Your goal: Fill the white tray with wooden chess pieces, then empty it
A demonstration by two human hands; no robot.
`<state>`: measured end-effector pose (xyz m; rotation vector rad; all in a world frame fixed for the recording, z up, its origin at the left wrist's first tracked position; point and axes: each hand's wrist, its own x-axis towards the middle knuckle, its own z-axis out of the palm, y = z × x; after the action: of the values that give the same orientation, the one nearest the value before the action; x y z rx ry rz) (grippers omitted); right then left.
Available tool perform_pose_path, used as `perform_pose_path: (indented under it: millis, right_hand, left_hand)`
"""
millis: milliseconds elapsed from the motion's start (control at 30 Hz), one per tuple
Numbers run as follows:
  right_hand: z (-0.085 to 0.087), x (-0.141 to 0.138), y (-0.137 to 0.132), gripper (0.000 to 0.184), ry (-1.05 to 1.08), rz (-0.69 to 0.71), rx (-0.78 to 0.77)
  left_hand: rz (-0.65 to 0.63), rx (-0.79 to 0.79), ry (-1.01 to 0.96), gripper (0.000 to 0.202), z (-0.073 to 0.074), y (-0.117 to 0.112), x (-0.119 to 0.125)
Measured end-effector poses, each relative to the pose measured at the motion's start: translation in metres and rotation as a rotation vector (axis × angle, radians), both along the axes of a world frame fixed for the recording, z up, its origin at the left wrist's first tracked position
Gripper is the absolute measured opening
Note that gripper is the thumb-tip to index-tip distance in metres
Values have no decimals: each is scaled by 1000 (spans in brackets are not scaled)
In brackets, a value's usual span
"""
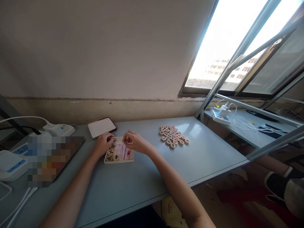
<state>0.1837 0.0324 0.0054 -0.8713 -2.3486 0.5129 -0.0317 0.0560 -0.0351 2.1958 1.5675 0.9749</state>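
Observation:
A shallow white box (118, 162) lies on the desk with several round wooden Chinese chess pieces (116, 157) along its left side. Pink lines mark the box's bottom, and one red-lettered piece (128, 152) sits at its right. My left hand (102, 145) rests at the far left corner of the box, its fingers bent round a small dark thing I cannot make out. Over the far right part of the box, my right hand (135, 141) has its fingertips pinched on a Chinese chess piece, mostly hidden by the fingers.
A group of Chinese chess pieces (169, 134) lies right of the box. Behind the left hand is the box lid (102, 126). Power strips (59, 129) and cables sit at the left, beside a blurred-out object (52, 161). A metal bed frame (215, 82) stands at the right.

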Motion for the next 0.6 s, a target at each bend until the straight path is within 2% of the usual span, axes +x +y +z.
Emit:
perform_pose_path:
  millis: [67, 133, 233, 300, 367, 600]
  right_hand:
    - [10, 21, 8, 21, 68, -105, -27]
    - [15, 44, 15, 22, 51, -223, -36]
    - [15, 72, 21, 16, -216, -405, -71]
    - [12, 82, 21, 15, -429, -494, -108]
    - [8, 88, 20, 15, -550, -556, -127]
    - [9, 111, 17, 14, -662, -727, -139]
  left_hand:
    - [1, -8, 5, 21, 0, 0, 0]
    - [2, -9, 6, 21, -1, 0, -1]
    - [-6, 2, 1, 21, -3, 1, -1]
    - [-12, 6, 2, 21, -4, 2, -2]
    - [-13, 5, 10, 22, -5, 3, -3]
    - [5, 6, 10, 21, -3, 1, -1]
